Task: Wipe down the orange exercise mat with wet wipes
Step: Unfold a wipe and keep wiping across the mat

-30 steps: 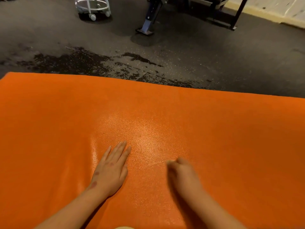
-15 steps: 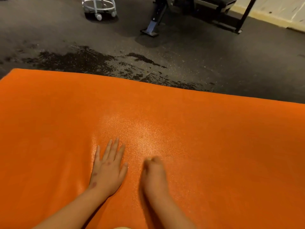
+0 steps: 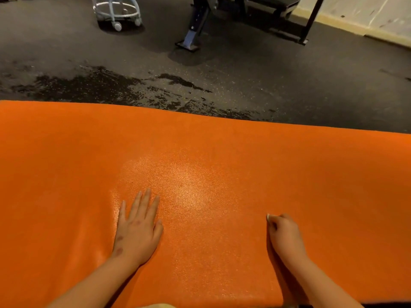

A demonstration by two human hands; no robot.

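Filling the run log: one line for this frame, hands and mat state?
step: wipe mat | left hand: flat on orange mat | right hand: grips white wipe, mostly hidden | glossy patch: ahead of left hand

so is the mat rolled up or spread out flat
Spread out flat: the orange mat lies unrolled on the floor, no curl at its far edge, and the left hand rests palm-down on it.

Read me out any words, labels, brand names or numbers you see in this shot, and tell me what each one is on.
None can be read.
The orange exercise mat is plain, with no logo or print in view.
The wet wipe gripped in the right hand shows only a white edge.
The weight bench frame and the wheeled stool show no legible label.
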